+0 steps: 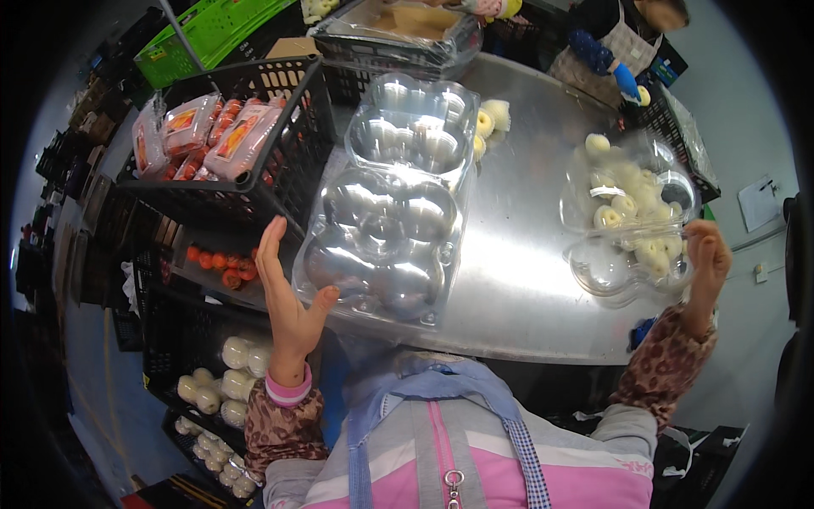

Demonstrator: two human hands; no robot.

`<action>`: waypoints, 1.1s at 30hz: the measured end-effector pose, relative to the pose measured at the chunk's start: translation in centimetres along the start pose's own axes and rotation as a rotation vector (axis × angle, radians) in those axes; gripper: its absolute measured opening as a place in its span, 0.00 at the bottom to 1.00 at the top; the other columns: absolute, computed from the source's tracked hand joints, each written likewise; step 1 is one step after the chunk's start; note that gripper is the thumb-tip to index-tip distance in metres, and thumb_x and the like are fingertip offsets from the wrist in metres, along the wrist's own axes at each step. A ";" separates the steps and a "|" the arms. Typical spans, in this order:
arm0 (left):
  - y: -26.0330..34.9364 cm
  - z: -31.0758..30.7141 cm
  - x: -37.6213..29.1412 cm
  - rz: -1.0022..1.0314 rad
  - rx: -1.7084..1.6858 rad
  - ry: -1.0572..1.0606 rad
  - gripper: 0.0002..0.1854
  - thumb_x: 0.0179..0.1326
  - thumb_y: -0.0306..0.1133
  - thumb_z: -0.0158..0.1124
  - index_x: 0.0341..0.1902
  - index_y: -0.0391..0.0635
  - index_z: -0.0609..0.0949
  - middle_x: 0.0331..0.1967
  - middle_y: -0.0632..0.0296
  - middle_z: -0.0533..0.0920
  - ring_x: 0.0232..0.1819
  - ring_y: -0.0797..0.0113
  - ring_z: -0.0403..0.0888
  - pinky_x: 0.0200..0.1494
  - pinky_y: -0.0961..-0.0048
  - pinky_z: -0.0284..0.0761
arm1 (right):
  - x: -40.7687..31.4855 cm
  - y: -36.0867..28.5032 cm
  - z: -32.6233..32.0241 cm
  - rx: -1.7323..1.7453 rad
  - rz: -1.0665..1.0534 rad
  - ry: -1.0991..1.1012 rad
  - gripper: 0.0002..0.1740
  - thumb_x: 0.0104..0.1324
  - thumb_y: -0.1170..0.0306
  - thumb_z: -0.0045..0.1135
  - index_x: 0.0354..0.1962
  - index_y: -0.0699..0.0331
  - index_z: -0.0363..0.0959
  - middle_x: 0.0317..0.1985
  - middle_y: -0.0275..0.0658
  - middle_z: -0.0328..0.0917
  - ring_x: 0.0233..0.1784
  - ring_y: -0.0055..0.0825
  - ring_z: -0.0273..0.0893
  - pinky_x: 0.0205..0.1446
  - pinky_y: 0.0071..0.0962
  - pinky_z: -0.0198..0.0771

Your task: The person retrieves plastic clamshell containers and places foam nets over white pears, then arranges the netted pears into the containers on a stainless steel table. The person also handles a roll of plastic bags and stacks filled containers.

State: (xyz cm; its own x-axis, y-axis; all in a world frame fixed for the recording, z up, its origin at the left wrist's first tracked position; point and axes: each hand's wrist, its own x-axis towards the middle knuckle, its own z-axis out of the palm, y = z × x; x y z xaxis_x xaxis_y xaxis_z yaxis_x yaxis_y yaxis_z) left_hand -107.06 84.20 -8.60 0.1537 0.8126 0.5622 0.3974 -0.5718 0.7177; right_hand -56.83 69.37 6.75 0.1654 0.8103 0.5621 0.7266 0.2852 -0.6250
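My left hand (289, 312) is raised with its thumb and fingers apart, holding nothing. It is at the near left corner of a stack of clear plastic clamshell fruit trays (381, 232) with round hollows. On the right, the curled fingers of my right hand (707, 261) grip the edge of an open clear plastic clamshell (601, 267), blurred in places. Through and around this clamshell I see several pale yellow fruits in foam nets (610, 216) on the steel table (509, 254). More foam-netted fruits (486, 124) lie beside the far end of the stack.
At the left a black plastic crate (286, 146) holds packed tomatoes (245, 140). Loose tomatoes (232, 266) lie below it, near crates of white wrapped fruit (235, 382). Across the table, a blue-gloved co-worker's hand (626, 81) holds a fruit. A film-covered crate (394, 48) stands behind.
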 end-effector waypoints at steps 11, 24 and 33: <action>5.2 -3.5 5.8 0.239 -0.644 0.044 0.60 0.42 0.48 0.83 0.73 0.37 0.56 0.73 0.45 0.53 0.72 0.51 0.60 0.65 0.52 0.68 | 21.1 -14.5 10.5 -0.221 -0.808 -0.734 0.22 0.64 0.58 0.64 0.20 0.68 0.76 0.16 0.32 0.72 0.17 0.17 0.64 0.21 0.25 0.56; 7.7 3.6 -4.1 -0.600 -1.096 0.179 0.08 0.73 0.28 0.51 0.52 0.42 0.71 0.49 0.49 0.80 0.44 0.56 0.86 0.44 0.63 0.87 | 26.8 -12.8 37.9 -0.680 -0.648 -1.248 0.33 0.54 0.38 0.65 0.34 0.62 0.84 0.31 0.39 0.82 0.37 0.35 0.78 0.43 0.40 0.67; 3.6 2.0 -8.4 -0.750 -0.223 0.254 0.32 0.57 0.27 0.71 0.62 0.41 0.65 0.54 0.53 0.73 0.52 0.65 0.76 0.45 0.73 0.76 | 26.9 5.3 34.3 -0.035 -0.692 -0.339 0.30 0.64 0.50 0.62 0.56 0.62 0.75 0.59 0.50 0.74 0.63 0.45 0.70 0.66 0.39 0.64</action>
State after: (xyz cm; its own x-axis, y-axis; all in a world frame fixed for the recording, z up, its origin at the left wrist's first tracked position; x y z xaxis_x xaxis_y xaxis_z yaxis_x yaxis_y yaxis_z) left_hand -105.11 75.53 -11.58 -0.3012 0.9526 -0.0425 0.1200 0.0821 0.9894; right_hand -71.40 110.25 -0.02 -0.5436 0.5671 0.6188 0.6117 0.7725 -0.1706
